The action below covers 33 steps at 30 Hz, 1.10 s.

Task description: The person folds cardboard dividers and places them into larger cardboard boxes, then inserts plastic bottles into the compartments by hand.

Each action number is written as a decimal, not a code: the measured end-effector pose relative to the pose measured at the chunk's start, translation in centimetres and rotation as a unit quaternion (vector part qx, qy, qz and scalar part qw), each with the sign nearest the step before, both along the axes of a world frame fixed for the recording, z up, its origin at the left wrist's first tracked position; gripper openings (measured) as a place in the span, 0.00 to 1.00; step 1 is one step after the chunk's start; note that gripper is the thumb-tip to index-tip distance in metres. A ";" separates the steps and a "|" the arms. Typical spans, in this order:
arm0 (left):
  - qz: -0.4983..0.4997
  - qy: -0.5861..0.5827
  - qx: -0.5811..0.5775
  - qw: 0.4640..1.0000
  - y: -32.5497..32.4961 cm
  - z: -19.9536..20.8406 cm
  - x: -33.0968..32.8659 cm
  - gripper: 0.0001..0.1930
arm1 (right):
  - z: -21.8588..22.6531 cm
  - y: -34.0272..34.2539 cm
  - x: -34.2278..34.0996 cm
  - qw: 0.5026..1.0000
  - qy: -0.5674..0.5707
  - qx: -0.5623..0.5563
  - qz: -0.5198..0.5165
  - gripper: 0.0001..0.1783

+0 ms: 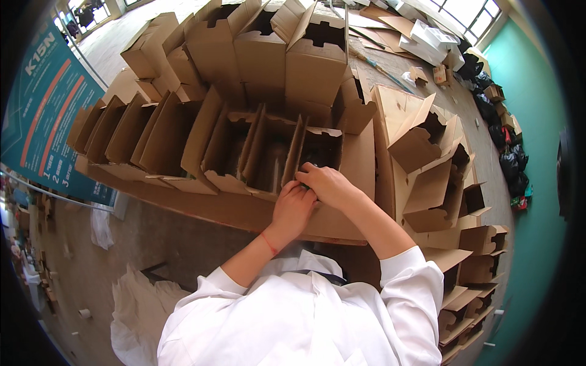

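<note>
My left hand (291, 208) and my right hand (329, 185) meet at the near rim of an open cardboard box (332, 135), the rightmost in the front row on the table. The left fingers are bent and pressed together at the rim's left corner. Just above them, my right hand curls over the same rim, its fingertips at the box's dark opening. A small dark spot shows between the hands; what it is, I cannot make out. Directly left stands another open box (268, 155), with something pale and glossy low inside.
More open boxes (162, 134) line the table (244, 210) to the left, and taller boxes (259, 58) stand behind. At right, further cartons (430, 189) sit on a wooden surface. A teal banner (55, 116) is at far left; black bags (513, 161) lie along the green wall.
</note>
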<state>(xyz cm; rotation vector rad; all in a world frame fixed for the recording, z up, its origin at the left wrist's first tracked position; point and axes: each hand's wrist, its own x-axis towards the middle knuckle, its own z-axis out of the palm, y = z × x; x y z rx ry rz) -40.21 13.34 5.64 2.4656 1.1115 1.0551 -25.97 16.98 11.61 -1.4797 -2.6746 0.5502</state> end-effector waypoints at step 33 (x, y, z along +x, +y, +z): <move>0.011 0.050 -0.026 0.998 -1.3 0.5 -0.9 0.13 | -1.5 -3.3 6.5 0.838 0.150 0.382 -0.358 0.27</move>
